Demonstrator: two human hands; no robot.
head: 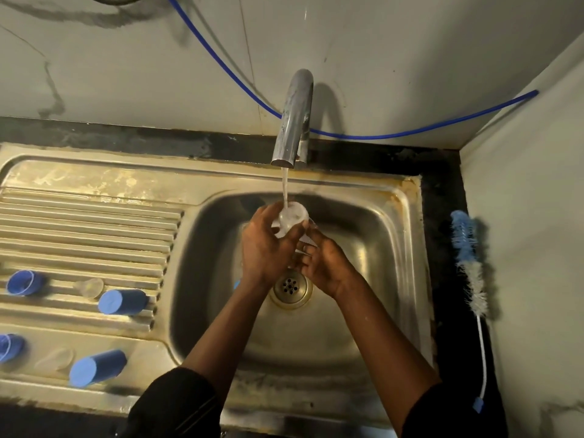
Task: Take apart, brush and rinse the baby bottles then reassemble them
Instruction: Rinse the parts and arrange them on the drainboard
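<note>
The rinsing step is going on. The left hand [268, 245] is curling its fingers round a clear part [292, 216] of a bottle, and the right hand [328, 263] is pinching the part's lower edge from the other side. Whether it is a teat or a cap is too blurred to tell. Both hands are holding it over the sink [363, 248], just above the drain, and water [285, 188] is running from the tap [294, 121] straight onto its top.

Blue bottles [121, 301] are lying on their sides on the draining board [94, 222] to the left, with two small clear pieces [91, 286] lying between them. All of them are apart, so reassembly is not yet under way. The brush [467, 263] is lying on the dark table right of the sink, well away from the hands.

The next move probably calls for turning the part so the water is reaching its inside, shaking it dry, then setting it on the draining board without letting it slip from wet fingers toward the drain.
</note>
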